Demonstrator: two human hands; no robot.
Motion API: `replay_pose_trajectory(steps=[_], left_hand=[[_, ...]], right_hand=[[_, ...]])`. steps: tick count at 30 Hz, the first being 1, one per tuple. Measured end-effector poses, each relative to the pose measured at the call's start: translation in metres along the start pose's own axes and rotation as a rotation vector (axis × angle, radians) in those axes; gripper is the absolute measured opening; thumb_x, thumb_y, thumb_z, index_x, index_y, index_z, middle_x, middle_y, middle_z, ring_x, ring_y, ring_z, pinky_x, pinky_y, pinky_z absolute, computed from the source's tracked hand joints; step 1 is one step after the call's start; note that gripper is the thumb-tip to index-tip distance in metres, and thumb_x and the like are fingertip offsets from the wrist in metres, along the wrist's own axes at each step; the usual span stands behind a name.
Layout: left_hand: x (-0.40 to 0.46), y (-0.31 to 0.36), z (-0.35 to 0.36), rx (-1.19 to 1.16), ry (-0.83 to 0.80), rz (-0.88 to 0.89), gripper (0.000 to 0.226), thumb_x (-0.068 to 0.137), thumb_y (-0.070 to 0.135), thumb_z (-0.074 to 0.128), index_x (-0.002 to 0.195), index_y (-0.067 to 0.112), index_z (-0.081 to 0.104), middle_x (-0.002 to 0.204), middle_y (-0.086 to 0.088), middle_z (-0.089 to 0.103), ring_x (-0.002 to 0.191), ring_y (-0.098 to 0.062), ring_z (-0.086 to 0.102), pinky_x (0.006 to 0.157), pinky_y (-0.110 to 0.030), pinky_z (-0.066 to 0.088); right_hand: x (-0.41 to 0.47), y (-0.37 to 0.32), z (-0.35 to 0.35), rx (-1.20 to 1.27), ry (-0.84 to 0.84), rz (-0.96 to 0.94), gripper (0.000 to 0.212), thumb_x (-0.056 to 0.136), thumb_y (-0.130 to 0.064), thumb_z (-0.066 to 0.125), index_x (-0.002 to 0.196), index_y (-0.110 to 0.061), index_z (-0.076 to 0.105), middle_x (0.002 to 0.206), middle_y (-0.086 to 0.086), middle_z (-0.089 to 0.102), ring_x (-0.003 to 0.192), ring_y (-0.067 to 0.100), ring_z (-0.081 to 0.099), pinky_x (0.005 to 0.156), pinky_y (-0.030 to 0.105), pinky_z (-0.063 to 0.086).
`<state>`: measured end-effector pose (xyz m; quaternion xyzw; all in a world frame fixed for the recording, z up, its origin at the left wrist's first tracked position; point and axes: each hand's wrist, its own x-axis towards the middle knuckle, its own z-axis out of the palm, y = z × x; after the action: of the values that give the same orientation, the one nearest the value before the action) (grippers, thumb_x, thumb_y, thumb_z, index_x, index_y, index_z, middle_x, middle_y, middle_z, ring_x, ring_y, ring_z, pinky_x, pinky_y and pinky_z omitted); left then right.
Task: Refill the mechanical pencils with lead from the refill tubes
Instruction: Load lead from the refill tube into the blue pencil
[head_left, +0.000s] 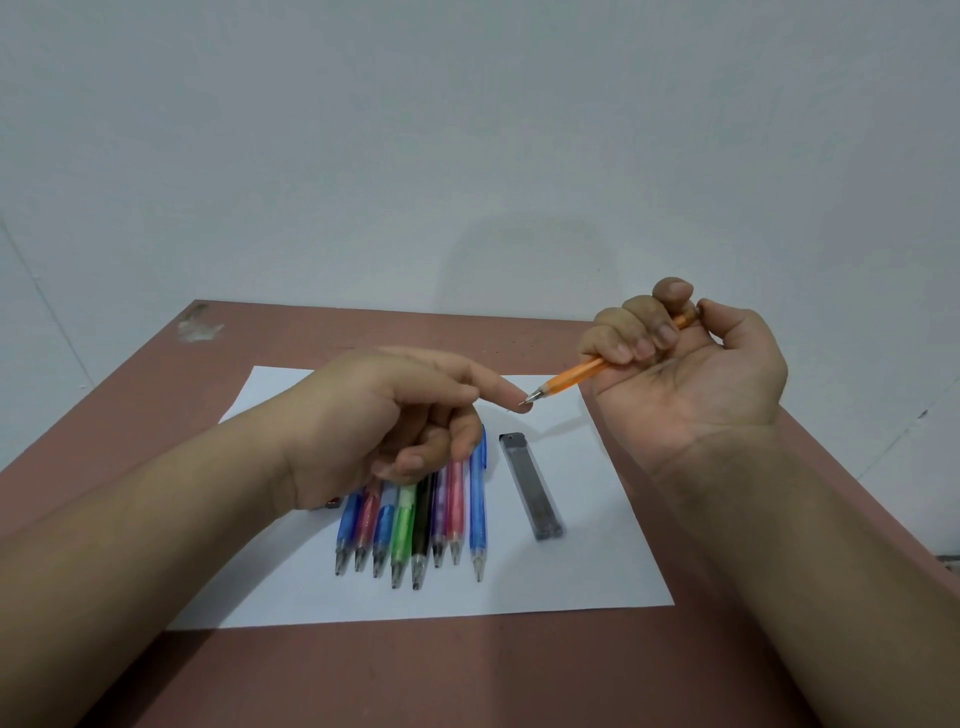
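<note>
My right hand (685, 358) grips an orange mechanical pencil (571, 378), palm up, thumb on its top end, tip pointing left and down. My left hand (395, 415) hovers over the sheet with its index finger stretched out, the fingertip touching the pencil's metal tip; the other fingers are curled and hold nothing. Several coloured mechanical pencils (415, 519) lie side by side on the white paper (597, 571), tips toward me, upper ends hidden under my left hand. A grey lead refill tube (530, 486) lies to their right.
The paper lies on a reddish-brown table (467, 675) against a pale wall. A small dark and red object (332, 503) peeks out under my left wrist. A scuffed patch (200, 325) marks the table's far left corner.
</note>
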<state>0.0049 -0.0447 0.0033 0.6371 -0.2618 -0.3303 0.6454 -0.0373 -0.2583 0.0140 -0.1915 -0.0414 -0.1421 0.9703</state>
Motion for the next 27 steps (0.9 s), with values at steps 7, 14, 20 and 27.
replay_pose_trajectory(steps=[7,14,20,27], left_hand=[[0.000,0.001,0.002,0.041,-0.018,0.007,0.031,0.082,0.010,0.057,0.106,0.012,0.076,0.068,-0.011,0.055,0.042,-0.013,0.031,0.041,-0.021,0.018],[-0.001,0.001,0.008,0.127,0.021,0.076,0.019,0.080,0.020,0.077,0.098,0.024,0.078,0.071,-0.003,0.064,0.046,-0.011,0.036,0.040,-0.018,0.026],[-0.003,0.001,0.012,0.164,0.060,0.116,0.020,0.075,0.028,0.071,0.093,0.027,0.079,0.068,-0.002,0.068,0.051,-0.013,0.039,0.043,-0.016,0.031],[-0.001,0.000,0.014,0.174,0.120,0.141,0.017,0.073,0.030,0.072,0.088,0.025,0.080,0.078,-0.004,0.073,0.047,-0.010,0.041,0.041,-0.017,0.032]], right_hand=[[-0.001,0.000,0.001,0.022,0.008,0.004,0.022,0.080,-0.024,0.039,0.072,-0.010,0.055,0.062,-0.002,0.029,0.049,0.015,0.028,0.049,0.025,0.031],[-0.001,-0.001,0.002,0.045,0.013,0.000,0.022,0.080,-0.023,0.039,0.072,-0.010,0.055,0.062,-0.002,0.029,0.050,0.015,0.027,0.048,0.025,0.031],[-0.002,-0.001,0.002,0.073,0.024,0.017,0.035,0.092,-0.026,0.033,0.071,-0.010,0.055,0.063,-0.003,0.029,0.051,0.015,0.027,0.048,0.026,0.032],[-0.003,0.001,0.002,0.083,0.006,0.027,0.039,0.094,-0.027,0.031,0.070,-0.009,0.056,0.063,-0.002,0.030,0.050,0.015,0.028,0.047,0.026,0.033]])
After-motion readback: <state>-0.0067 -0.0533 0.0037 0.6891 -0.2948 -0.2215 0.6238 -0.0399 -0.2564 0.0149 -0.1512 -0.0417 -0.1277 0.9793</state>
